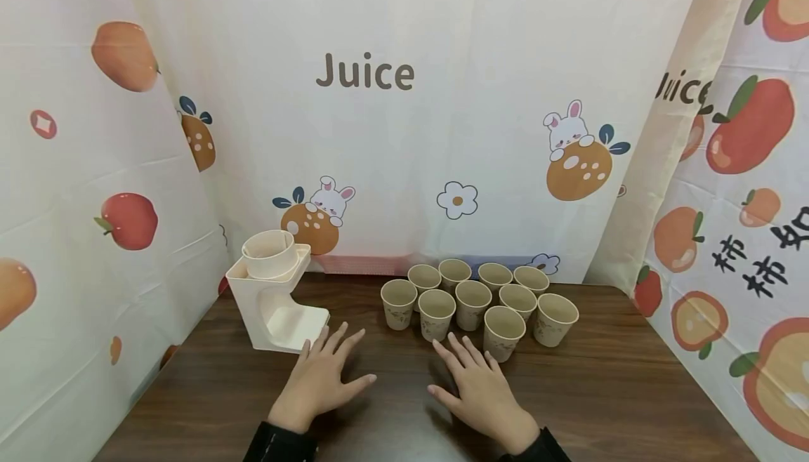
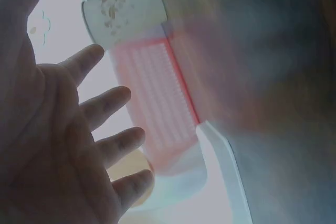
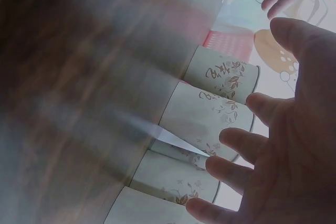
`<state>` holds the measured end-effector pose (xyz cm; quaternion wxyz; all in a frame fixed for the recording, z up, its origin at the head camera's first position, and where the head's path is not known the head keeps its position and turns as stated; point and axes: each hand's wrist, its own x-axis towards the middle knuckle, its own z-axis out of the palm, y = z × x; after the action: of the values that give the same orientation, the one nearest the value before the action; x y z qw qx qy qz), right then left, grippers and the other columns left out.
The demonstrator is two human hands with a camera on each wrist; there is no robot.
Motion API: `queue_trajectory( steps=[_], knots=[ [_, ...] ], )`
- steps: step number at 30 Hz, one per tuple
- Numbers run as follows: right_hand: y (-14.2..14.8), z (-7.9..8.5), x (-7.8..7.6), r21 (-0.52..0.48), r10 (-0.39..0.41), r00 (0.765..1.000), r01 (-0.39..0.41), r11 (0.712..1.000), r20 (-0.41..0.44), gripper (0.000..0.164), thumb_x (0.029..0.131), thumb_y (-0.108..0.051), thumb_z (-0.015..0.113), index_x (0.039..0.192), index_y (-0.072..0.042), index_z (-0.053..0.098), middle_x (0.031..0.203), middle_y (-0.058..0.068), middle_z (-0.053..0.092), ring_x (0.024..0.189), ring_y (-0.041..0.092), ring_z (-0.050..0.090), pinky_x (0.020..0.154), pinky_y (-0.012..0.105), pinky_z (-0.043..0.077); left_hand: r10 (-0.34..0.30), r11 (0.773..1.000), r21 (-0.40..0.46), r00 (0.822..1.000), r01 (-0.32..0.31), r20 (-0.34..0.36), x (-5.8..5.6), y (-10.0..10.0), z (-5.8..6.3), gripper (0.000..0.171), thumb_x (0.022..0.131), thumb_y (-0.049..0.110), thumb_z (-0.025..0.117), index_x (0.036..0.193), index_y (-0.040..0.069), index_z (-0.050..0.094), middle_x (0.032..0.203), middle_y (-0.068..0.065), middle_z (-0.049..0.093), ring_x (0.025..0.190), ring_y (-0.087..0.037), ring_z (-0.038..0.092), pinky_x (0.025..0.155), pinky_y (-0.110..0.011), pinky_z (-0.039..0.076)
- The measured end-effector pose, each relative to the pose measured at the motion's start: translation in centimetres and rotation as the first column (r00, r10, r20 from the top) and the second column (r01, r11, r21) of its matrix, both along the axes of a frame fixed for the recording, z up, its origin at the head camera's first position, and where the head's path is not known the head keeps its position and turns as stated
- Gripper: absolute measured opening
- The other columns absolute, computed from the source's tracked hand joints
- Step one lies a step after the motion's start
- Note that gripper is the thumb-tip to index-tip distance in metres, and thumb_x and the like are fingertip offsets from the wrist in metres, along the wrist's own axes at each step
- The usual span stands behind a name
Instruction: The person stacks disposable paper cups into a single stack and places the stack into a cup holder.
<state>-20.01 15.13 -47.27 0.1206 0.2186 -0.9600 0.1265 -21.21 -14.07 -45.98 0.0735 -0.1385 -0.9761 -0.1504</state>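
Note:
Both hands hover over the front of the dark wooden table, fingers spread and holding nothing. My left hand [image 1: 321,381] is just in front of a white cup holder [image 1: 259,300], which has a round ring [image 1: 270,255] on top and a flat base plate. My right hand [image 1: 477,388] is in front of a group of paper cups, its fingertips close to the nearest cup [image 1: 503,333]. These beige cups stand upright, mouths up, in loose rows. The right wrist view shows brown leaf prints on a cup [image 3: 210,114] beyond the fingers.
Behind the table [image 1: 392,420] hangs a white cloth [image 1: 404,153] printed with fruit and rabbits. Similar printed cloths close off the left [image 1: 76,293] and right sides. A pink mesh strip [image 1: 363,265] and a blue one run along the table's back edge.

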Motion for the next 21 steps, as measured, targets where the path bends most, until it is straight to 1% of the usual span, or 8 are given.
queue_trajectory(
  steps=[5,7,11,13,16,19,21],
  knots=[
    [-0.1,0.0,-0.1,-0.010,0.009,1.000,-0.009,1.000,0.015,0.067,0.087,-0.058,0.052,0.145,-0.033,0.031,0.148,0.009,0.034,0.133,0.032,0.027,0.095,0.068,0.032,0.004,1.000,0.016,1.000,-0.004,0.012,-0.1,-1.2,0.6,0.084,0.075,0.081,0.041,0.143,0.032,0.036,0.149,-0.009,0.032,0.134,-0.040,0.021,0.103,-0.067,0.021],
    [-0.1,0.0,-0.1,-0.011,0.013,1.000,-0.013,1.000,0.020,0.067,0.087,-0.058,0.052,0.145,-0.033,0.030,0.149,0.009,0.034,0.133,0.032,0.027,0.094,0.068,0.032,0.002,1.000,0.022,1.000,-0.002,-0.002,-0.2,-1.7,1.0,0.085,0.074,0.083,0.039,0.142,0.030,0.038,0.148,-0.011,0.035,0.132,-0.040,0.025,0.102,-0.067,0.022],
    [-0.3,-0.1,-0.3,0.000,0.024,1.000,-0.024,1.000,0.019,0.066,0.088,-0.058,0.051,0.145,-0.032,0.030,0.149,0.008,0.034,0.133,0.032,0.028,0.094,0.067,0.033,0.019,1.000,0.024,0.997,-0.017,-0.078,-0.5,-3.1,1.4,0.084,0.075,0.083,0.039,0.139,0.028,0.044,0.141,-0.012,0.045,0.128,-0.038,0.034,0.099,-0.067,0.027],
    [-0.3,-0.1,-0.3,0.005,0.032,0.999,-0.032,0.999,0.012,0.066,0.088,-0.058,0.051,0.145,-0.033,0.029,0.148,0.008,0.035,0.132,0.032,0.029,0.093,0.067,0.034,0.037,0.999,0.025,0.992,-0.034,-0.118,-0.6,-3.9,1.6,0.083,0.075,0.082,0.040,0.137,0.027,0.046,0.136,-0.012,0.050,0.125,-0.035,0.038,0.098,-0.064,0.031],
    [-0.4,-0.1,-0.2,0.004,0.043,0.999,-0.043,0.999,-0.001,0.066,0.088,-0.056,0.052,0.145,-0.033,0.030,0.148,0.008,0.036,0.131,0.031,0.030,0.093,0.066,0.034,0.058,0.998,0.035,0.983,-0.053,-0.176,-0.6,-5.1,2.0,0.080,0.077,0.078,0.044,0.134,0.023,0.050,0.129,-0.013,0.055,0.116,-0.033,0.047,0.092,-0.061,0.038],
    [-0.6,-0.1,-0.2,0.008,0.050,0.999,-0.050,0.999,-0.010,0.065,0.089,-0.056,0.051,0.145,-0.032,0.030,0.147,0.008,0.036,0.131,0.031,0.031,0.093,0.065,0.035,0.083,0.996,0.048,0.976,-0.075,-0.203,-0.6,-6.2,2.5,0.078,0.078,0.076,0.047,0.132,0.020,0.051,0.126,-0.013,0.057,0.108,-0.034,0.052,0.085,-0.060,0.042],
    [-0.7,-0.1,-0.2,0.010,0.054,0.998,-0.054,0.999,-0.015,0.064,0.089,-0.056,0.051,0.145,-0.033,0.030,0.147,0.008,0.037,0.131,0.031,0.031,0.093,0.065,0.035,0.107,0.994,0.049,0.973,-0.098,-0.205,-0.6,-6.8,2.8,0.077,0.078,0.074,0.048,0.132,0.019,0.051,0.125,-0.012,0.058,0.106,-0.035,0.053,0.081,-0.061,0.043]
  ],
)
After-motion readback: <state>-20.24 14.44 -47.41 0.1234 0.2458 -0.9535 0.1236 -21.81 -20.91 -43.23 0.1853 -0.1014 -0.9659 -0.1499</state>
